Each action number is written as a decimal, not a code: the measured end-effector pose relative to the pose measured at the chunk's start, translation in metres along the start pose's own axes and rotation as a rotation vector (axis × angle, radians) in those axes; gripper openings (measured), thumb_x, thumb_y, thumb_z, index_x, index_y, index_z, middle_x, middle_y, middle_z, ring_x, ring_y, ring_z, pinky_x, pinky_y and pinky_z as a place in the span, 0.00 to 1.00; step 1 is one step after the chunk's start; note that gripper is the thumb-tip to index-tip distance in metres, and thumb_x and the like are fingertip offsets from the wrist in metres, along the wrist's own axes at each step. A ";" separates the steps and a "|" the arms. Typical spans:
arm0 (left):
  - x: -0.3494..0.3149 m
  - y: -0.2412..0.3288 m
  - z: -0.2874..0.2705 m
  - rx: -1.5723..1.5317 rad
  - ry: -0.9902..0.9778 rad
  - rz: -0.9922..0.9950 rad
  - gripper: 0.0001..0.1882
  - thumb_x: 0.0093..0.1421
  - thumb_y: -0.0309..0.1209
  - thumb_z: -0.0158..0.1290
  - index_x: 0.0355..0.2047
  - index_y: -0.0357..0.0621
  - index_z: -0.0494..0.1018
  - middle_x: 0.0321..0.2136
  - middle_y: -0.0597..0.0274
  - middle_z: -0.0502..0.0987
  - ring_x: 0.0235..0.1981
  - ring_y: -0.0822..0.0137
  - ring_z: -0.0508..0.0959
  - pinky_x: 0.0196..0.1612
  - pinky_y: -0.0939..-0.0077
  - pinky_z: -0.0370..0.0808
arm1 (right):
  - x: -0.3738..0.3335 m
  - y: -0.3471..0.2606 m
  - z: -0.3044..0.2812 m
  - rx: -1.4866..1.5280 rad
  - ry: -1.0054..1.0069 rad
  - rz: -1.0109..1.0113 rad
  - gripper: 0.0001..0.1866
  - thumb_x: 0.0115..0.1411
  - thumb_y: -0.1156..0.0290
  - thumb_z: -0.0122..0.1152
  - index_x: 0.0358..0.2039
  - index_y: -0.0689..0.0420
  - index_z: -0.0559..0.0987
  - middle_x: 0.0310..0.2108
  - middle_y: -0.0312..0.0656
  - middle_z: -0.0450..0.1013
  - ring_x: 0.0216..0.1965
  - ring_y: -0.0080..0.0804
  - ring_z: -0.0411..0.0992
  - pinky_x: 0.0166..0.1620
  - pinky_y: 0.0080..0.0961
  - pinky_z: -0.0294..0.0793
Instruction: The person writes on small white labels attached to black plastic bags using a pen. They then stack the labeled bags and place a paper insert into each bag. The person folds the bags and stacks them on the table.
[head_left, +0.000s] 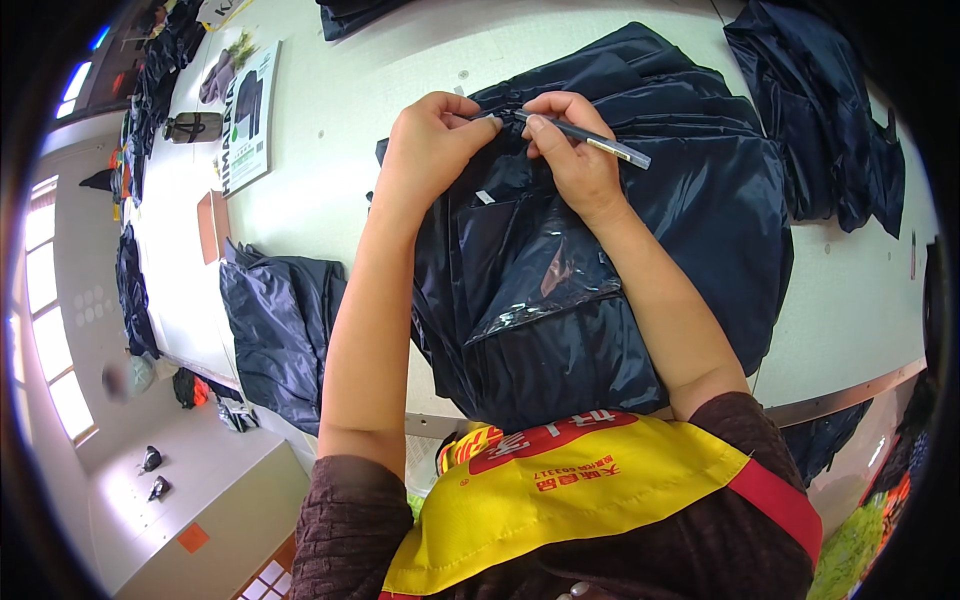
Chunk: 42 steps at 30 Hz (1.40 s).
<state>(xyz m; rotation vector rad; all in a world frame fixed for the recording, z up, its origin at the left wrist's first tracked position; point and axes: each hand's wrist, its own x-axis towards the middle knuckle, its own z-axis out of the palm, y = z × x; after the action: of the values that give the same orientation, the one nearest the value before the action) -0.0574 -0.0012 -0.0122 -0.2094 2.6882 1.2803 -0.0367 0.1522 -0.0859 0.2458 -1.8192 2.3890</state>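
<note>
With its grip tight round the pen, the right hand could slip and mark the dark cloth; left hand, can't tell.

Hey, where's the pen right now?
In the head view, the pen is in the person's right hand, right of their left hand, over the shiny dark fabric.

From my left hand, bare table runs leftward until the printed board at upper left. Lower left, a dark bundle blocks the way. The glossy dark pile fills the centre beneath both my hands. Beyond my right hand and its pen, dark garments obstruct the upper right; below them, bare table leaves room.
</note>
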 end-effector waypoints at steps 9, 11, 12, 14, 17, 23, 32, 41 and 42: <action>0.021 -0.007 0.003 -0.005 -0.094 -0.132 0.12 0.49 0.34 0.56 0.29 0.37 0.80 0.21 0.57 0.78 0.23 0.70 0.76 0.29 0.78 0.72 | 0.000 -0.001 0.000 -0.027 0.007 -0.011 0.09 0.58 0.70 0.57 0.37 0.60 0.74 0.27 0.36 0.73 0.28 0.18 0.70 0.33 0.15 0.70; 0.021 -0.004 0.004 -0.091 -0.084 -0.177 0.12 0.49 0.32 0.55 0.29 0.36 0.79 0.22 0.57 0.78 0.22 0.70 0.76 0.29 0.78 0.72 | -0.001 -0.001 -0.001 -0.037 0.002 -0.017 0.09 0.58 0.69 0.57 0.37 0.60 0.74 0.27 0.36 0.73 0.28 0.19 0.70 0.33 0.15 0.70; 0.021 -0.003 0.005 -0.134 -0.081 -0.199 0.11 0.49 0.31 0.55 0.29 0.35 0.79 0.22 0.57 0.78 0.22 0.69 0.75 0.29 0.78 0.72 | 0.000 0.000 0.000 -0.039 0.009 -0.026 0.09 0.58 0.69 0.57 0.37 0.60 0.74 0.27 0.36 0.73 0.28 0.19 0.70 0.33 0.15 0.70; 0.023 -0.004 0.005 -0.299 -0.074 -0.173 0.11 0.51 0.30 0.55 0.29 0.34 0.79 0.23 0.57 0.78 0.22 0.69 0.75 0.28 0.77 0.72 | 0.000 0.003 0.000 -0.043 0.021 -0.045 0.09 0.58 0.69 0.57 0.37 0.60 0.74 0.28 0.37 0.73 0.29 0.20 0.71 0.34 0.16 0.71; 0.023 0.000 0.008 -0.376 -0.062 -0.230 0.11 0.53 0.30 0.54 0.29 0.32 0.78 0.23 0.58 0.78 0.22 0.69 0.74 0.28 0.78 0.72 | 0.001 0.003 0.001 -0.040 0.016 -0.022 0.09 0.58 0.69 0.57 0.36 0.60 0.74 0.28 0.38 0.73 0.29 0.21 0.71 0.34 0.16 0.71; 0.023 -0.003 0.010 -0.335 -0.092 -0.157 0.11 0.55 0.32 0.54 0.29 0.33 0.77 0.22 0.59 0.77 0.24 0.71 0.74 0.29 0.79 0.70 | 0.003 0.001 0.002 -0.056 0.031 -0.008 0.09 0.58 0.70 0.57 0.37 0.60 0.74 0.28 0.37 0.73 0.29 0.20 0.70 0.34 0.16 0.71; 0.029 0.002 0.008 -0.143 -0.117 -0.159 0.12 0.57 0.33 0.53 0.31 0.33 0.77 0.23 0.63 0.76 0.22 0.74 0.73 0.27 0.82 0.70 | 0.004 0.005 0.002 -0.062 0.064 -0.025 0.09 0.58 0.69 0.57 0.36 0.60 0.74 0.27 0.37 0.73 0.28 0.20 0.70 0.33 0.17 0.70; 0.027 -0.005 0.007 -0.154 -0.126 -0.100 0.13 0.58 0.33 0.51 0.33 0.33 0.77 0.24 0.63 0.77 0.23 0.75 0.73 0.27 0.83 0.71 | 0.005 0.005 0.004 -0.100 0.042 -0.009 0.09 0.58 0.69 0.57 0.36 0.60 0.74 0.26 0.38 0.74 0.26 0.22 0.71 0.32 0.18 0.71; 0.026 -0.005 0.007 -0.135 -0.121 -0.092 0.13 0.58 0.33 0.51 0.33 0.33 0.77 0.24 0.63 0.76 0.23 0.75 0.73 0.27 0.83 0.71 | 0.006 0.005 0.004 -0.105 0.041 -0.013 0.09 0.58 0.69 0.57 0.36 0.60 0.74 0.26 0.38 0.74 0.26 0.22 0.71 0.32 0.18 0.71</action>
<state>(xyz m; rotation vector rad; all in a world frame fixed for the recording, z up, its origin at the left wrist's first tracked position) -0.0817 -0.0005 -0.0256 -0.2593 2.4643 1.4008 -0.0429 0.1469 -0.0886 0.1958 -1.9111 2.2638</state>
